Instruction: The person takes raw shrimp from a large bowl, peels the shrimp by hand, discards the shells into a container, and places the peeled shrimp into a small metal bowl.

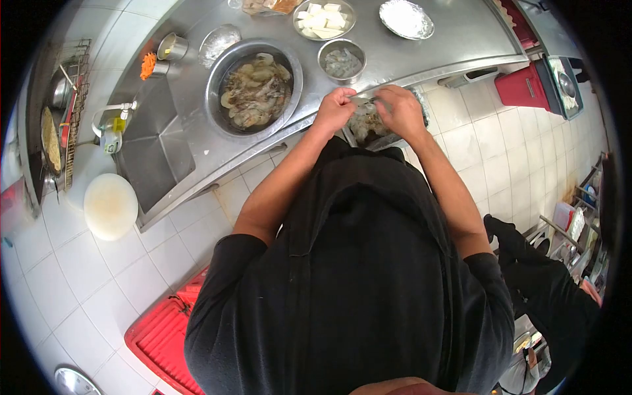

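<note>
Close together at the counter's front edge, both my hands grip a greyish shrimp point(363, 101), partly covered by my fingers. My left hand point(334, 108) pinches it from the left. On the other side, my right hand point(400, 110) has its fingers curled closed on it. Below them is a metal container point(392, 142) with pale and brown shrimp shells point(366, 125) inside. Just beyond, a small steel bowl point(342, 79) contains peeled shrimp point(343, 62). To the left, whole shrimp point(257, 91) fill much of a large metal basin point(214, 113).
At the back stand a bowl of white chunks point(322, 20) and a foil-like dish of white stuff point(406, 19). A sink point(155, 148) lies left, with orange pieces point(148, 66) above it. A red bin point(521, 89) is right. Another person's dark-clothed body point(550, 283) is at lower right.
</note>
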The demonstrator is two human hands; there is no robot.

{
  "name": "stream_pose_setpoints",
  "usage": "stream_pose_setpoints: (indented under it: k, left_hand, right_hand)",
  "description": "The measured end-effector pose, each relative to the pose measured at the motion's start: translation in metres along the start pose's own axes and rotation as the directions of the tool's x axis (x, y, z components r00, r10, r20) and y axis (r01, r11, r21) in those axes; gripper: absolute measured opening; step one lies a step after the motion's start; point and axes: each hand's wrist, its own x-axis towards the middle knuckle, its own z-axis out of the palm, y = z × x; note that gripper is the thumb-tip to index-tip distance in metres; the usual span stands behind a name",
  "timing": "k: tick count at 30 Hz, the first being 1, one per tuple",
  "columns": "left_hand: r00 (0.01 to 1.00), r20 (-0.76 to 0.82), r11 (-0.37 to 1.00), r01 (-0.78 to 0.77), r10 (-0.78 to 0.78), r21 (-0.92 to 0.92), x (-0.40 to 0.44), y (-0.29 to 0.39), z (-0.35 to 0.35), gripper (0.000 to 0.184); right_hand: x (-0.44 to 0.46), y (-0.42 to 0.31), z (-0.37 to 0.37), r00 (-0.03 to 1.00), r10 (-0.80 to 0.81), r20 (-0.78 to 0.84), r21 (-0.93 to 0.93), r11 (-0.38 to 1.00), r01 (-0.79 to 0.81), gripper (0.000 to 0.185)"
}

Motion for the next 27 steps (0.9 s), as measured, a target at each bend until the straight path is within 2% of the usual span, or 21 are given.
stream_pose_setpoints:
  k: [3, 8, 13, 16, 19, 21, 22, 25, 27]
  left_hand:
    - [0.995, 0.088, 0.998, -0.056, 0.053, 0.036, 0.000, 0.009, 0.004, 0.039]
    - [0.993, 0.105, 0.997, -0.060, 0.055, 0.048, -0.005, 0.028, 0.004, 0.042]
    - [0.988, 0.139, 0.998, -0.066, 0.061, 0.025, -0.005, 0.024, -0.001, 0.044]
    - [0.984, 0.153, 0.995, -0.094, 0.088, 0.031, -0.005, 0.020, -0.002, 0.045]
    - [0.986, 0.136, 0.994, -0.102, 0.096, 0.036, -0.010, 0.026, -0.001, 0.046]
    - [0.990, 0.114, 0.994, -0.086, 0.078, 0.072, -0.012, 0.032, 0.002, 0.047]
    - [0.990, 0.113, 0.994, -0.088, 0.080, 0.069, -0.011, 0.031, 0.002, 0.047]
    - [0.991, 0.102, 0.992, -0.098, 0.090, 0.077, -0.010, 0.028, 0.001, 0.046]
    - [0.991, 0.076, 0.988, -0.114, 0.106, 0.102, -0.007, 0.027, -0.005, 0.045]
  right_hand:
    - [0.010, -0.003, 0.002, 0.984, -0.122, 0.132, 0.002, 0.992, 0.122, 0.016]
    - [0.007, -0.005, 0.011, 0.988, -0.030, 0.150, 0.038, 0.999, 0.024, 0.014]
    - [0.002, -0.006, 0.025, 0.984, 0.122, 0.127, 0.170, 0.975, -0.143, 0.015]
    - [-0.002, -0.003, 0.038, 0.959, 0.257, 0.117, 0.154, 0.949, -0.273, 0.014]
    - [-0.006, 0.006, 0.047, 0.851, 0.507, 0.135, 0.396, 0.760, -0.515, 0.015]
    - [-0.006, 0.022, 0.052, 0.759, 0.643, 0.098, 0.479, 0.638, -0.603, 0.016]
    - [-0.008, 0.034, 0.054, 0.703, 0.706, 0.086, 0.520, 0.570, -0.636, 0.017]
    - [-0.014, 0.068, 0.050, 0.627, 0.778, -0.037, 0.648, 0.497, -0.578, 0.019]
    - [-0.018, 0.076, 0.036, 0.704, 0.699, -0.128, 0.494, 0.660, -0.566, 0.019]
